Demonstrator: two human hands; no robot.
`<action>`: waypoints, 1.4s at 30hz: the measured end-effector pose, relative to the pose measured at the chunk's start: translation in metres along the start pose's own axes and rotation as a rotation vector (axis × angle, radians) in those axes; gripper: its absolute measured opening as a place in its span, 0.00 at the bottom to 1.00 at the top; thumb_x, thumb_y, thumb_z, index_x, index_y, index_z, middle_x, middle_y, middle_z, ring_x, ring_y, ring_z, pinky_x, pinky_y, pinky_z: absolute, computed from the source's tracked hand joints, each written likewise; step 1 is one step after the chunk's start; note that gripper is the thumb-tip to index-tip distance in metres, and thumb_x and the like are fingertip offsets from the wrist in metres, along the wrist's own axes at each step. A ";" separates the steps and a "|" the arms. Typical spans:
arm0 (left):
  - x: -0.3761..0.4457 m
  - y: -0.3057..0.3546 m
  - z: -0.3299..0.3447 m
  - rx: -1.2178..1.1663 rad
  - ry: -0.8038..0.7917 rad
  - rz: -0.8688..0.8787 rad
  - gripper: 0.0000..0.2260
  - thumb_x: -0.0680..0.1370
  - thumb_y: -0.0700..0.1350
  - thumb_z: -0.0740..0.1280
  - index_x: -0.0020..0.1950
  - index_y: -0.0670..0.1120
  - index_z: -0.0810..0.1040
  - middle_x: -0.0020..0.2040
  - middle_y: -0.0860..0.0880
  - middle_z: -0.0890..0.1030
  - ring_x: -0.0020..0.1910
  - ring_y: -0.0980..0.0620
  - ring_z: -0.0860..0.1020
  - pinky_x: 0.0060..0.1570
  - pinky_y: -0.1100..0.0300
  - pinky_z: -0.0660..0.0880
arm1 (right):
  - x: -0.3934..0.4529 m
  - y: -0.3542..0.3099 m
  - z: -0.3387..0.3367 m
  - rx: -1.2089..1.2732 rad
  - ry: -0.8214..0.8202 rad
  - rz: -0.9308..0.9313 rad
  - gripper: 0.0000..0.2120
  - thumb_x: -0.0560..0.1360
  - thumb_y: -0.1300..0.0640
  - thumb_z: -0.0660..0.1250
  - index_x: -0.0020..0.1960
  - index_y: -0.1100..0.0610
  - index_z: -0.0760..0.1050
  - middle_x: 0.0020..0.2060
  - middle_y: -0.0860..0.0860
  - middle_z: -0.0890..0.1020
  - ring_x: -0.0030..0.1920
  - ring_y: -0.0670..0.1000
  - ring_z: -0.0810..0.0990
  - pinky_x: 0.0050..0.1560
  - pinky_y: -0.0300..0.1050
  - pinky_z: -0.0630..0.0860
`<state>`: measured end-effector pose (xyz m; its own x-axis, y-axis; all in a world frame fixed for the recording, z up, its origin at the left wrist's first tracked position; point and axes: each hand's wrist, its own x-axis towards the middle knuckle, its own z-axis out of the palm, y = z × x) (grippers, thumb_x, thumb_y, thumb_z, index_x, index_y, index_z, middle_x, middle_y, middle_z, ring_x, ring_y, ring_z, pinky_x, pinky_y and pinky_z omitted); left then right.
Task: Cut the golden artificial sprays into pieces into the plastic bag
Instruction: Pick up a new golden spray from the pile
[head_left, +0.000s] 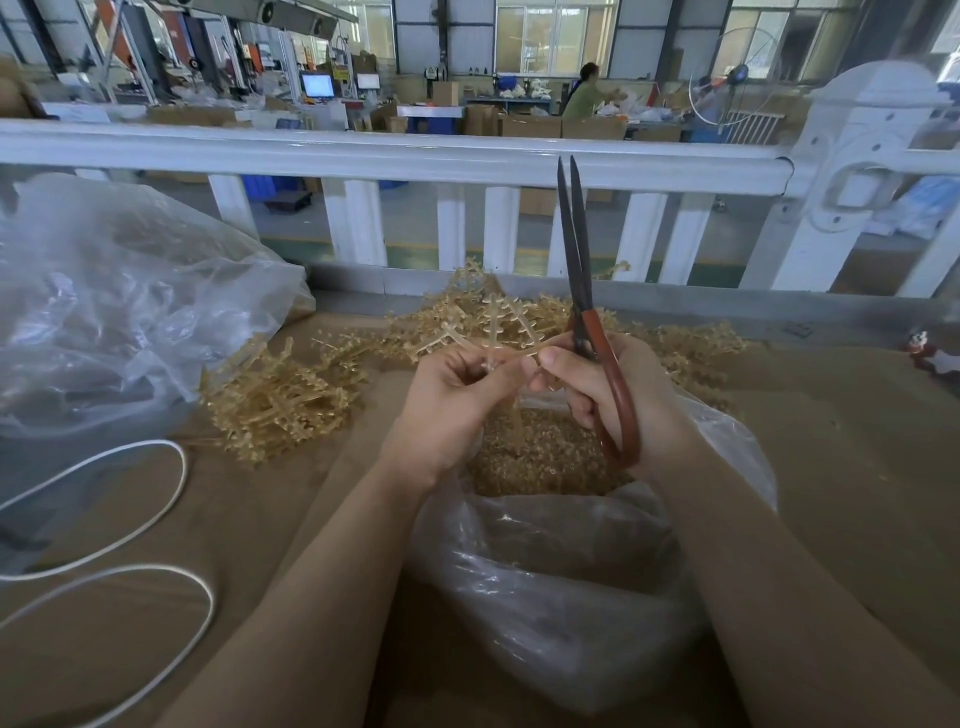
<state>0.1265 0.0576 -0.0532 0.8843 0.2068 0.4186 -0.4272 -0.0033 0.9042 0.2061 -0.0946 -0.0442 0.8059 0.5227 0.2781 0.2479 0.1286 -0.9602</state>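
Scissors (584, 322) stand upright in the right hand (608, 387), fingers curled round the red handles — blades almost closed. Left hand (452, 400) pinches a golden spray (498, 325) above the open plastic bag (561, 561) of cut pieces; loose sprays (280, 400) lie on the bench (831, 441) beyond.

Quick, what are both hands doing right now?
Left hand: pinches a golden spray over the plastic bag.
Right hand: holds the scissors, blades nearly closed, and also touches the spray.

Dull dark metal scissors (577, 249) with glossy red handles, crinkled clear plastic bag (561, 571), matt golden plastic sprays (280, 400)
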 end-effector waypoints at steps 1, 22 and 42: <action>-0.001 0.001 0.000 -0.012 0.002 -0.011 0.10 0.79 0.38 0.68 0.40 0.47 0.84 0.35 0.48 0.82 0.34 0.48 0.76 0.38 0.55 0.75 | 0.000 0.000 0.000 -0.005 0.006 0.002 0.03 0.77 0.56 0.72 0.47 0.55 0.82 0.36 0.54 0.86 0.23 0.45 0.70 0.24 0.38 0.68; 0.010 0.012 -0.059 -0.712 1.365 -0.168 0.12 0.82 0.43 0.65 0.64 0.41 0.75 0.48 0.47 0.83 0.39 0.53 0.86 0.40 0.62 0.82 | 0.000 0.000 -0.005 0.019 0.090 0.002 0.03 0.77 0.57 0.72 0.45 0.55 0.83 0.38 0.56 0.86 0.24 0.52 0.66 0.28 0.45 0.62; 0.011 0.007 -0.061 -0.498 1.012 -0.302 0.15 0.84 0.52 0.61 0.47 0.43 0.81 0.43 0.46 0.86 0.39 0.54 0.85 0.41 0.61 0.81 | 0.002 0.003 -0.003 -0.106 0.075 -0.027 0.03 0.76 0.56 0.73 0.46 0.56 0.82 0.37 0.55 0.86 0.28 0.39 0.79 0.32 0.28 0.72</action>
<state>0.1219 0.1198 -0.0479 0.5044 0.8200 -0.2705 -0.4501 0.5170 0.7281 0.2096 -0.0954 -0.0468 0.8351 0.4550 0.3092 0.3225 0.0504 -0.9452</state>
